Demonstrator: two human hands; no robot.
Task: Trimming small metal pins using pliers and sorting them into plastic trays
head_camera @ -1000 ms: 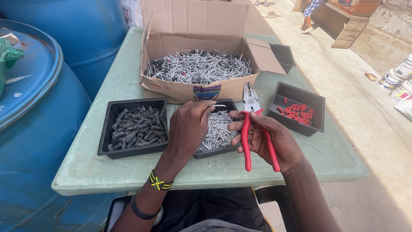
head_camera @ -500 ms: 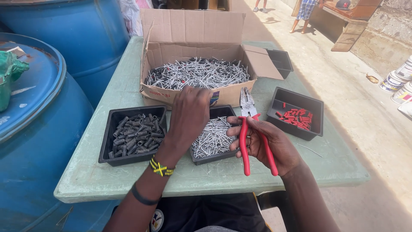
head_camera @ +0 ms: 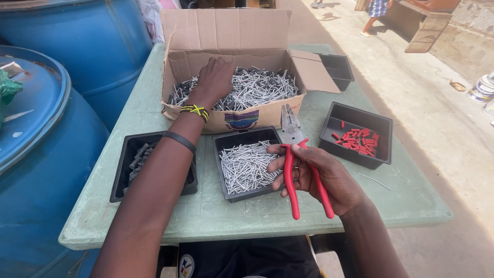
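My left hand (head_camera: 215, 78) reaches into the cardboard box (head_camera: 242, 119) and rests on the pile of thin silver metal pins (head_camera: 257, 87) inside it; whether it grips any is hidden. My right hand (head_camera: 321, 177) holds red-handled pliers (head_camera: 298, 164) with the jaws pointing away from me, just right of a black tray (head_camera: 226, 146) filled with the same silver pins. A black tray (head_camera: 126, 170) of dark grey sleeves lies under my left forearm. At the right stands a black tray (head_camera: 378, 146) with small red sleeves (head_camera: 355, 141).
The green table (head_camera: 154, 211) stands beside two large blue barrels (head_camera: 41, 154). An empty black tray (head_camera: 337, 67) sits behind the box's right flap. One loose pin (head_camera: 374, 181) lies on the table at the right. A person's legs (head_camera: 373, 20) show far back.
My left hand has moved from the middle tray of pins forward into the cardboard box. My right hand with the pliers has stayed about where it was.
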